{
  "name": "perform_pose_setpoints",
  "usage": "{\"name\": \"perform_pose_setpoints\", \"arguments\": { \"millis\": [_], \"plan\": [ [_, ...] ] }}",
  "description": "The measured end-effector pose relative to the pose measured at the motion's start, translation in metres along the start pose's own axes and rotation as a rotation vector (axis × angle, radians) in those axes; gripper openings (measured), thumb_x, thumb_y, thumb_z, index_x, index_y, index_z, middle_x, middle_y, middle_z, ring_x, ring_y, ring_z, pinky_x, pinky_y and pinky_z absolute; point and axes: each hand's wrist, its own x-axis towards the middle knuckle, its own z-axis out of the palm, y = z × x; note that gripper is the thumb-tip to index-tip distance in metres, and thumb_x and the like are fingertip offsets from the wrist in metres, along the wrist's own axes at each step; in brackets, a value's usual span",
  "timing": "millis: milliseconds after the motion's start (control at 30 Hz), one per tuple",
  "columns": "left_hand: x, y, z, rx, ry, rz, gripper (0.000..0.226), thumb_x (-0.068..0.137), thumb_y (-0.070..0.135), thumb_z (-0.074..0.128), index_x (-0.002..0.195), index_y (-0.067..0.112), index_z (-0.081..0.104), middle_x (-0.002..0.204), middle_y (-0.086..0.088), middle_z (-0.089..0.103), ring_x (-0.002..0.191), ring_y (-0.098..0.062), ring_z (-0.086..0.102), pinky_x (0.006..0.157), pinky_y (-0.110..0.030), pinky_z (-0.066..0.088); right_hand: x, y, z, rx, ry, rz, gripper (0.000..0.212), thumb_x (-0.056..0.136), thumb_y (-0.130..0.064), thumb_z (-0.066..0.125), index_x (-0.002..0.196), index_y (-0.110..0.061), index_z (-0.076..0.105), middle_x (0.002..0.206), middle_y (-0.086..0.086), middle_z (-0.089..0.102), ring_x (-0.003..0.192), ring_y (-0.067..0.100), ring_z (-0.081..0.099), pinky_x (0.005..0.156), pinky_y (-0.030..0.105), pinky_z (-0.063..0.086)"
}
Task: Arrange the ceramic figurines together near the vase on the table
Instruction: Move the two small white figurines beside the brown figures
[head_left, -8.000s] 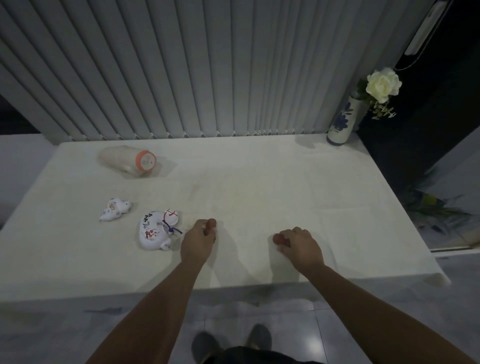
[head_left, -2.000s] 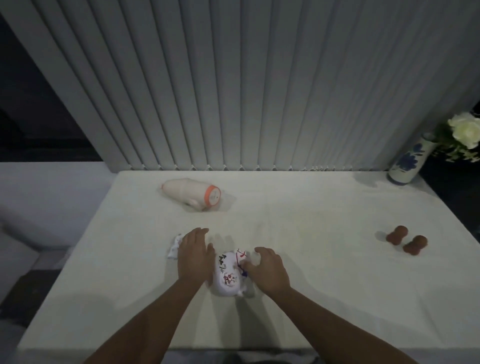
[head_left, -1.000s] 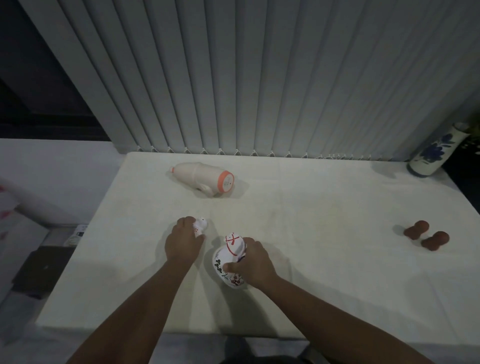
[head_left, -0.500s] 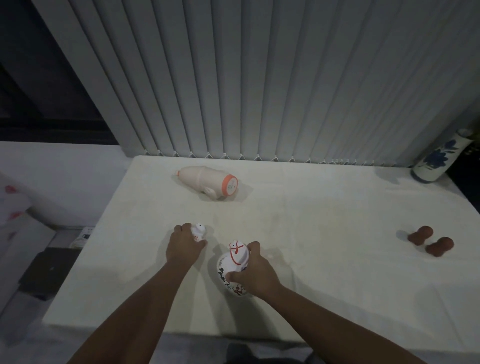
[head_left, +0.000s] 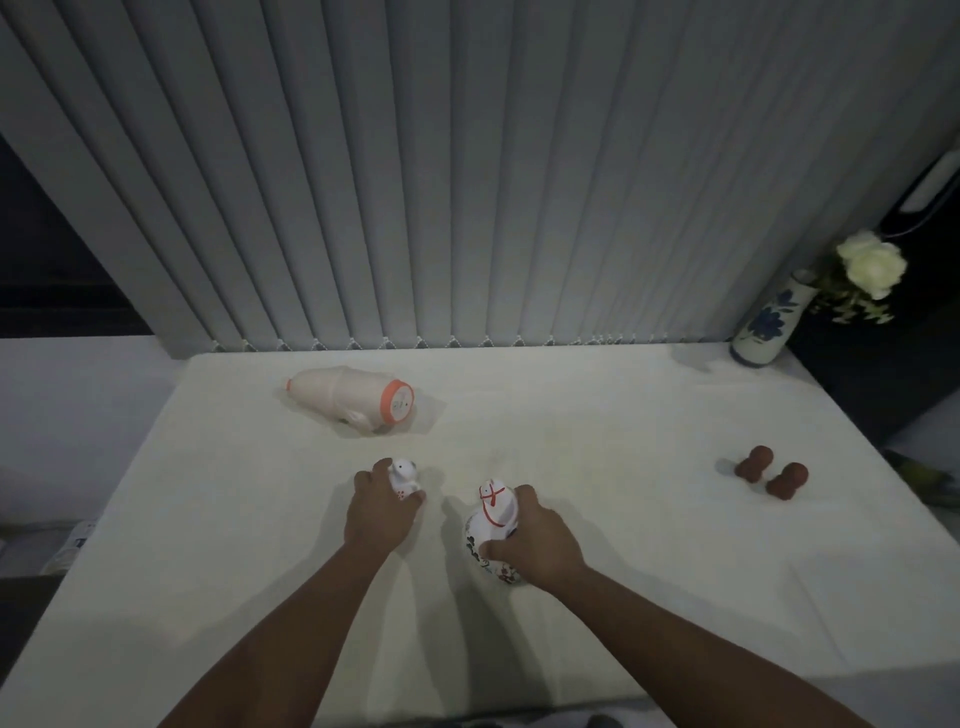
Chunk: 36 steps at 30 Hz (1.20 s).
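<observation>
My left hand (head_left: 382, 506) grips a small white figurine (head_left: 404, 475) with red dots, held upright near the table's middle front. Just to its right, my right hand (head_left: 535, 540) wraps around a larger white figurine (head_left: 493, 514) painted with red lines and dark flowers, also upright. A pale pink figurine with an orange base (head_left: 353, 397) lies on its side at the back left. Two small brown figurines (head_left: 771, 470) lie at the right. The blue-and-white vase (head_left: 769, 325) with a white rose (head_left: 872, 265) stands in the far right corner.
The white table (head_left: 597, 415) runs up to grey vertical blinds (head_left: 467, 182) along its back edge. Dark floor drops away past the right edge, beside the vase. A pale ledge lies to the left of the table.
Both hands have taken hold of the two white figurines and stood them upright, lifting them slightly. The view has swung right, bringing the vase and rose back in.
</observation>
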Motion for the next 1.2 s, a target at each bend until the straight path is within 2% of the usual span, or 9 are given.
{"name": "perform_pose_setpoints", "arguments": {
  "millis": [300,433,633,733,800,900,1067,1133,1200],
  "plan": [
    [0.004,0.068,0.054,-0.064,-0.15,0.095,0.053,0.073,0.033,0.074,0.119,0.017,0.055,0.113,-0.013,0.052,0.1,-0.033,0.06,0.09,-0.039,0.05,0.005,0.055,-0.079,-0.177,0.157,0.079,0.056,0.067,-0.036,0.075,0.111,-0.018,0.045,0.095,0.004,0.057,0.103,0.028,0.056,0.067,0.03,0.038],
    [0.004,0.1,0.083,-0.109,-0.184,0.143,0.051,0.072,0.036,0.073,0.118,0.021,0.056,0.112,-0.01,0.055,0.099,-0.029,0.061,0.089,-0.04,0.052,0.009,0.078,-0.116,-0.209,0.207,0.081,0.054,0.068,-0.034,0.074,0.111,-0.018,0.045,0.087,-0.003,0.05,0.1,0.027,0.056,0.067,0.031,0.041],
    [0.009,0.14,0.129,-0.109,-0.217,0.19,0.055,0.063,0.054,0.065,0.113,0.032,0.057,0.109,0.001,0.062,0.098,-0.021,0.063,0.087,-0.041,0.054,0.024,0.109,-0.162,-0.23,0.254,0.068,0.053,0.07,-0.034,0.073,0.11,-0.015,0.045,0.099,0.006,0.063,0.097,0.028,0.057,0.066,0.032,0.041],
    [0.008,0.156,0.149,-0.14,-0.203,0.201,0.049,0.065,0.048,0.069,0.111,0.035,0.058,0.107,0.003,0.064,0.095,-0.018,0.064,0.087,-0.04,0.054,0.031,0.123,-0.177,-0.246,0.236,0.054,0.052,0.071,-0.033,0.073,0.111,-0.016,0.044,0.09,0.002,0.056,0.098,0.028,0.055,0.064,0.032,0.038],
    [0.002,0.17,0.158,-0.154,-0.203,0.218,0.045,0.069,0.039,0.073,0.111,0.031,0.059,0.106,0.002,0.065,0.093,-0.017,0.065,0.082,-0.033,0.053,0.036,0.131,-0.184,-0.266,0.235,0.042,0.053,0.071,-0.033,0.073,0.112,-0.016,0.043,0.088,0.0,0.052,0.099,0.028,0.053,0.063,0.032,0.037],
    [-0.002,0.186,0.172,-0.174,-0.219,0.232,0.042,0.073,0.028,0.076,0.112,0.023,0.061,0.104,0.0,0.065,0.086,-0.014,0.062,0.068,-0.021,0.044,0.041,0.14,-0.192,-0.3,0.254,0.041,0.053,0.073,-0.033,0.072,0.114,-0.017,0.043,0.098,0.006,0.062,0.102,0.028,0.053,0.064,0.032,0.037],
    [0.002,0.205,0.188,-0.19,-0.222,0.241,0.036,0.07,0.024,0.077,0.102,0.022,0.061,0.102,-0.003,0.065,0.083,-0.011,0.062,0.063,-0.013,0.043,0.053,0.145,-0.207,-0.367,0.28,0.015,0.051,0.077,-0.036,0.068,0.118,-0.018,0.043,0.107,0.006,0.064,0.103,0.027,0.053,0.068,0.033,0.032],
    [0.007,0.209,0.194,-0.186,-0.222,0.231,0.035,0.065,0.031,0.077,0.096,0.027,0.059,0.099,-0.003,0.066,0.083,-0.013,0.065,0.072,-0.026,0.053,0.057,0.147,-0.212,-0.39,0.29,0.01,0.05,0.079,-0.039,0.065,0.119,-0.019,0.042,0.107,0.005,0.063,0.104,0.026,0.052,0.069,0.034,0.029],
    [0.015,0.211,0.202,-0.199,-0.228,0.232,0.036,0.06,0.04,0.073,0.091,0.031,0.058,0.094,-0.001,0.068,0.082,-0.014,0.068,0.079,-0.038,0.056,0.061,0.148,-0.215,-0.454,0.299,-0.014,0.047,0.082,-0.04,0.061,0.12,-0.019,0.042,0.108,0.004,0.063,0.105,0.026,0.052,0.069,0.035,0.026]
  ]
}}
